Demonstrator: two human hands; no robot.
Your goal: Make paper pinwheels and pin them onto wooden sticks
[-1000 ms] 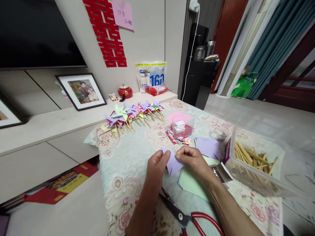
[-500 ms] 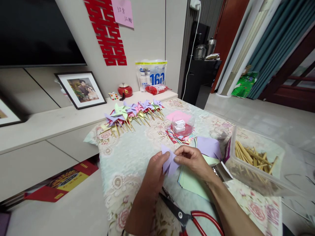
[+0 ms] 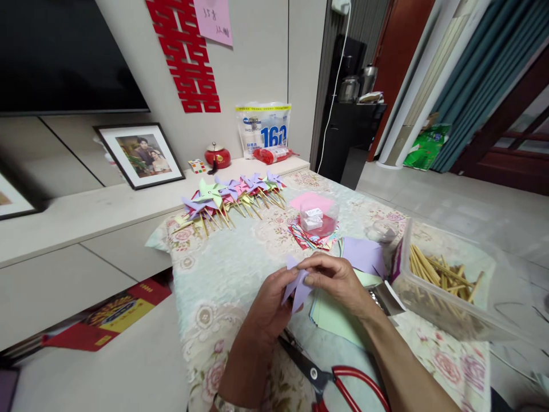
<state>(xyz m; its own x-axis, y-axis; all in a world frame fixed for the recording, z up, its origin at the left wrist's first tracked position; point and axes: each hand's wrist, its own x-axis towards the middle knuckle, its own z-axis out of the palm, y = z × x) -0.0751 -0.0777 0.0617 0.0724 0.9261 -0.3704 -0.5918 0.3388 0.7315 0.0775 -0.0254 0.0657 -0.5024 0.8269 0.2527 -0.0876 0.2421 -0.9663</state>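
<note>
Fingers [image 3: 286, 276] of both hands pinch a purple paper piece [image 3: 297, 289] near a clear tub [image 3: 446, 320] holding wooden sticks [image 3: 433, 272].

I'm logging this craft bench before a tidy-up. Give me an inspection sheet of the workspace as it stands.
Surface: table under a floral cloth.
Job's things: folded purple paper pinched between both hands; loose purple sheet and green sheets beside them.
Clutter: row of finished pinwheels at the far edge; clear tub of wooden sticks; small clear cup on a stack of coloured paper; red-handled scissors near the front edge.
Grippers: left hand and right hand, both gripping the paper.
Cables: white cord hanging down the wall behind.
Surroundings: framed photo, red paper cutout, teal curtain.
</note>
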